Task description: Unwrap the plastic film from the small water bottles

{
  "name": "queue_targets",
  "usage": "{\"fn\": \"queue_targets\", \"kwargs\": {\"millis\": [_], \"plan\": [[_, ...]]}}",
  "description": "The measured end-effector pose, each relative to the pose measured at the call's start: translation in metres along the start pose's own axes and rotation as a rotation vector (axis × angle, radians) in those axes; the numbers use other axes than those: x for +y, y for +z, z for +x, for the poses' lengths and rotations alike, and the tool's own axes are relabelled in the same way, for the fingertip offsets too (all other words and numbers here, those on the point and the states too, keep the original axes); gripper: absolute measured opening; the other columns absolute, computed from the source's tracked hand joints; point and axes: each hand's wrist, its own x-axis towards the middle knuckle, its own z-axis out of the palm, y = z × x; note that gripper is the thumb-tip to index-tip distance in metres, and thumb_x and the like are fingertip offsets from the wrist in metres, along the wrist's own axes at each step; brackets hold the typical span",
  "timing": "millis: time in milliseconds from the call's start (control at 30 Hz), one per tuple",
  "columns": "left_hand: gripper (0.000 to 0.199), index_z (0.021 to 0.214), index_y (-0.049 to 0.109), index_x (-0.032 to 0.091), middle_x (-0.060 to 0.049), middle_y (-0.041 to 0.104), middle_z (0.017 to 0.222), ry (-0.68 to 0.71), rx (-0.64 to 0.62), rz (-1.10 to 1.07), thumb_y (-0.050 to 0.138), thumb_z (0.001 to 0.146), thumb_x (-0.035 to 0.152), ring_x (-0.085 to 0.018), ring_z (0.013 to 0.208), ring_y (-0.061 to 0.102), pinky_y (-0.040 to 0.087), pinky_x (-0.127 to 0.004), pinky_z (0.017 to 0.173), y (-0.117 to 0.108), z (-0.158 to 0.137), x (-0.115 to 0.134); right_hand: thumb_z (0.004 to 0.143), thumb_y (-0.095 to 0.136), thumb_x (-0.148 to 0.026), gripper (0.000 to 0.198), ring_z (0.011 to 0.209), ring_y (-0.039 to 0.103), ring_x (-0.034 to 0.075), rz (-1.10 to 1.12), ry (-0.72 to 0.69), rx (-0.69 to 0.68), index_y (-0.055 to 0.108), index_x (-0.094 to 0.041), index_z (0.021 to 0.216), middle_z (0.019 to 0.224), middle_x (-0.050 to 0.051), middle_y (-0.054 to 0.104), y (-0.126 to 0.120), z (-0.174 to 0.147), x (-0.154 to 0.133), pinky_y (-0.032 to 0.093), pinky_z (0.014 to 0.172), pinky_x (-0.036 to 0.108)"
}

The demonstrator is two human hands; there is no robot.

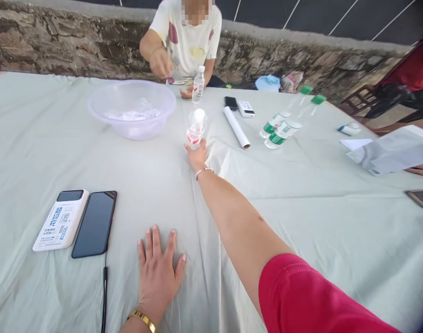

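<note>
My right hand [198,156] reaches far across the table, its fingers wrapped round the lower part of a clear plastic bottle [196,128] with a white cap and a red-marked label. The bottle stands nearly upright. Near the front edge my left hand [158,274] lies flat on the pale tablecloth [156,189], fingers spread, holding nothing. To its left are a dark smartphone [95,224] with a wrist strap and a white power bank [61,222], side by side.
Opposite sits a person [188,41] with a similar bottle [198,85] before them. A translucent purple basin [138,129] stands left of it. On the right are a white roll [236,127], two green-capped bottles [284,132] and a plastic bag [395,150].
</note>
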Motion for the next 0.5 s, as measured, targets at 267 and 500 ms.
{"fn": "queue_targets", "kwargs": {"millis": [267,500], "plan": [[0.058,0.135,0.047,0.014,-0.020,0.034,0.147,0.030,0.161,-0.149,0.045,0.085,0.043,-0.035,0.138,0.022,0.014,-0.055,0.111,-0.001,0.000,-0.008,0.067,0.071,-0.032,0.045,0.093,0.060,0.021,0.085,-0.061,-0.141,0.051,-0.021,0.106,0.101,0.004,0.064,-0.105,-0.190,0.002,0.047,0.085,0.035],[0.052,0.128,0.052,0.018,-0.014,0.053,0.134,-0.049,0.168,-1.174,0.041,0.088,0.050,-0.026,0.127,0.045,0.032,-0.045,0.108,-0.004,-0.010,-0.001,0.069,0.070,-0.047,0.049,0.093,0.061,0.023,0.404,-0.072,-0.481,0.056,-0.018,0.106,0.101,0.008,0.066,-0.170,-0.285,0.020,0.047,0.085,0.038]]}}
